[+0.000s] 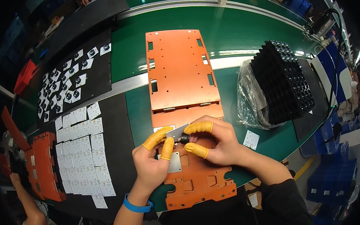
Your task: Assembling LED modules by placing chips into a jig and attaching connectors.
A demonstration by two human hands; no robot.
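Observation:
My left hand [150, 161] pinches a small light-grey square plate [176, 132] between thumb and fingers, tilted above an orange fixture. My right hand [219, 141] is closed on a black round part [185, 138] against that plate, its index finger at the plate's edge. Yellow finger cots cover several fingertips of both hands. The orange hinged fixture [201, 192] lies beneath my hands, with its perforated lid [179, 67] folded open away from me. Another plate [175, 164] rests on the fixture below my left thumb, partly hidden by it.
White plates [81, 149] lie in rows on a black mat at left; behind them are several plates with black round parts [66, 85]. At right stand stacked black trays [283, 81] in plastic film and one loose plate [251, 139]. A co-worker's arm [24, 196] is beside another orange fixture [43, 166].

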